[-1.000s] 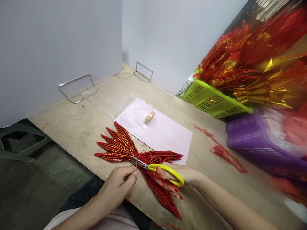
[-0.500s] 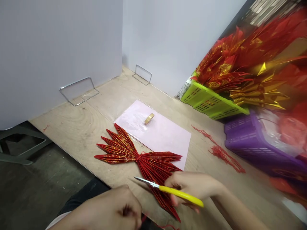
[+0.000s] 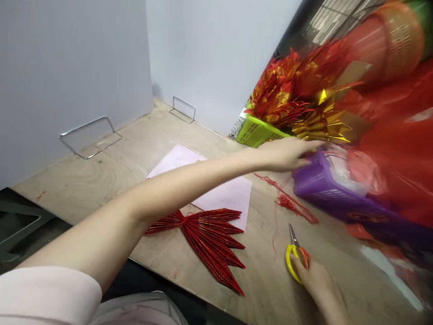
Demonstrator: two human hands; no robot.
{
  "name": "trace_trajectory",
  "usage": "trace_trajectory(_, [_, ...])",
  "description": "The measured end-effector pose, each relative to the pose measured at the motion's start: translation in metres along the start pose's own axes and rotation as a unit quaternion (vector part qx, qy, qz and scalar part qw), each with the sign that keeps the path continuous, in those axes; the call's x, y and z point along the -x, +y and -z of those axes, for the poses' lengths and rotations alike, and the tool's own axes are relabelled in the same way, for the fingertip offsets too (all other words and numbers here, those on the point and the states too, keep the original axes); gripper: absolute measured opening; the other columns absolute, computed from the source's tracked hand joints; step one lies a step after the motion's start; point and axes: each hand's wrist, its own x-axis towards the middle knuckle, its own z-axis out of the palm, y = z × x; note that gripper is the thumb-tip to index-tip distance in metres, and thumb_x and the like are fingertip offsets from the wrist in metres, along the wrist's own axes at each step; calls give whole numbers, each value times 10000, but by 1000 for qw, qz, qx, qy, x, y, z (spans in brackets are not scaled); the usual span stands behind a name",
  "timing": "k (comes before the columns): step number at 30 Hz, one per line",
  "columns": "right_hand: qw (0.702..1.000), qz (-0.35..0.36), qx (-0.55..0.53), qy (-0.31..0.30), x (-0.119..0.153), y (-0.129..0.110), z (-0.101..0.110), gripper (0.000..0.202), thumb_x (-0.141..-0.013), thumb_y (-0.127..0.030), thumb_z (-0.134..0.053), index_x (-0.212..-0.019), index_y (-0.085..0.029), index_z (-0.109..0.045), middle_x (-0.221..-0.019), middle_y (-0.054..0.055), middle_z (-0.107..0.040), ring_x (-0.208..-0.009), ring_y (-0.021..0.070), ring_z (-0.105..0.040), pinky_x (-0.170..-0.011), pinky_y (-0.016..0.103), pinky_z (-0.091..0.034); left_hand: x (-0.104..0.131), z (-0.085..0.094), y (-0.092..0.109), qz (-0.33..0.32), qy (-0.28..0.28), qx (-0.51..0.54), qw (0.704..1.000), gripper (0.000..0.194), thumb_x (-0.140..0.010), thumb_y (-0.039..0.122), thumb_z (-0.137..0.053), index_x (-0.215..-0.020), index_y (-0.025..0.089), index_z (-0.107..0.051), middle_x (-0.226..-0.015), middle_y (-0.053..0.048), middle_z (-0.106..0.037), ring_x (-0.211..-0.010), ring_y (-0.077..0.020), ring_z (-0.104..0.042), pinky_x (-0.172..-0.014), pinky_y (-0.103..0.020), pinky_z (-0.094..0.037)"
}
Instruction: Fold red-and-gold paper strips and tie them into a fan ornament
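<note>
My left hand (image 3: 287, 153) reaches far across the table, its fingers stretched out at the near corner of the purple basket (image 3: 321, 198); nothing shows in them. Scissors (image 3: 295, 246) with yellow and orange handles are gripped in my right hand (image 3: 316, 280), blades pointing away, low over the tabletop. Left of them lies a red pleated paper fan piece (image 3: 213, 243) with gold flecks and pointed ends, bound at its middle by red string. My left forearm hides part of its left side. A bundle of red strings (image 3: 292, 205) rests between the scissors and the basket.
A pink sheet (image 3: 233, 194) lies beneath my left forearm. Behind the purple basket, a green basket (image 3: 259, 131) holds red and gold foil decorations (image 3: 280, 95). Wire stands (image 3: 91, 137) are set against the white panels (image 3: 74, 58). Red plastic (image 3: 402, 162) fills the right side.
My left hand has swung from the table's front edge to the purple basket, its fingers now extended. My right hand has moved off the fan piece to the right with the scissors. The view has shifted.
</note>
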Motion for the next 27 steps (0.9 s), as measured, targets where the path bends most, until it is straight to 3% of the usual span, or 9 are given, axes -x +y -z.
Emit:
trace_trajectory(2, [1000,-9,10,17,8,4,-8,567,-855,-614,-299,-916,-172,-648,-783,201,-693,-708,344,-681,-580,413,-503,1,-2,-23,44,-11,-75,996,520,-894,145,-512,-1400,76,-415,-1261,-169,-606,-1058,-200,-604,-819,-283,-446])
trace_trajectory(4, [999,5,10,48,15,5,-13,582,-887,-582,-265,-929,-154,-658,-820,217,-683,-722,343,-670,-611,422,-508,25,-5,-42,83,-16,-98,992,313,-871,120,-514,-1150,18,-612,-1092,-195,-660,-933,-224,-629,-754,-318,-454])
trace_trajectory(9, [983,52,-31,173,30,-19,-7,530,-888,-454,-281,-953,-88,-658,-926,267,-622,-870,388,-616,-696,476,-491,140,-8,-66,159,18,-119,980,285,-928,168,-376,-873,72,-639,-817,-121,-640,-783,-204,-594,-716,-342,-446])
trace_trajectory(12, [936,140,-193,260,57,-69,5,414,-901,-428,-338,-967,-139,-627,-939,185,-639,-850,310,-618,-743,444,-495,215,-14,-70,198,97,-87,971,281,-961,289,-355,-973,138,-592,-933,-93,-628,-907,-221,-571,-813,-361,-450])
trace_trajectory(16, [840,382,-333,195,116,-166,21,231,-957,-273,-408,-1080,-183,-582,-1060,117,-644,-993,212,-604,-846,353,-487,284,-35,-69,181,61,-114,975,440,-940,476,-433,-1252,177,-510,-1252,-118,-578,-1177,-266,-492,-995,-417,-362])
trace_trajectory(18, [828,449,-295,159,139,-207,24,242,-957,-231,-422,-1141,-181,-572,-1166,127,-629,-1117,219,-564,-938,386,-439,303,-49,-70,161,26,-172,971,644,-881,568,-502,-1397,194,-417,-1410,-130,-497,-1307,-313,-399,-1057,-452,-274])
trace_trajectory(21, [854,470,-192,108,155,-245,19,425,-946,-277,-480,-1354,-156,-470,-1408,159,-505,-1316,276,-436,-1028,480,-352,318,-70,-76,108,22,-249,962,807,-849,638,-496,-1487,179,-308,-1503,-135,-414,-1400,-313,-303,-1128,-445,-103])
trace_trajectory(24, [896,428,-91,74,153,-259,8,635,-921,-360,-550,-1476,-136,-335,-1528,168,-330,-1413,338,-294,-1061,580,-270,322,-85,-84,86,45,-285,953,844,-832,687,-477,-1487,177,-326,-1525,-132,-377,-1430,-298,-270,-1154,-420,-14])
trace_trajectory(27, [919,388,-41,55,150,-262,3,615,-927,-356,-551,-1467,-128,-363,-1514,166,-346,-1411,347,-298,-1049,581,-277,320,-91,-90,92,74,-310,944,644,-896,517,-492,-1455,210,-398,-1502,-112,-420,-1410,-273,-329,-1167,-425,-5])
